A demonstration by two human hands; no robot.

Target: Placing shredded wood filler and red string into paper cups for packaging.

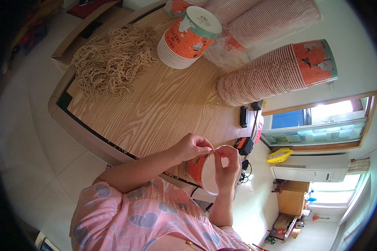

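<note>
An orange paper bucket [195,168] with a white rim lies tilted at the table's near edge, its mouth turned toward the lower right. My left hand [192,147] is closed in a pinch at the upper part of the rim. Against its fingertips, my right hand [228,165] is also pinching, its fingers in front of the bucket's mouth. A tiny brownish bit shows between the fingertips, too small to name. Further back lies a heap of tan cord loops [113,58]. Beside it, a short stack of matching buckets [182,42] stands upside down.
A long stack of nested buckets [264,75] lies toward the right, tied round with cord. Plastic-wrapped stacks [272,21] lie behind it. A black device [244,117] and a black-and-orange box [244,145] sit at the right edge of the wooden table [134,113].
</note>
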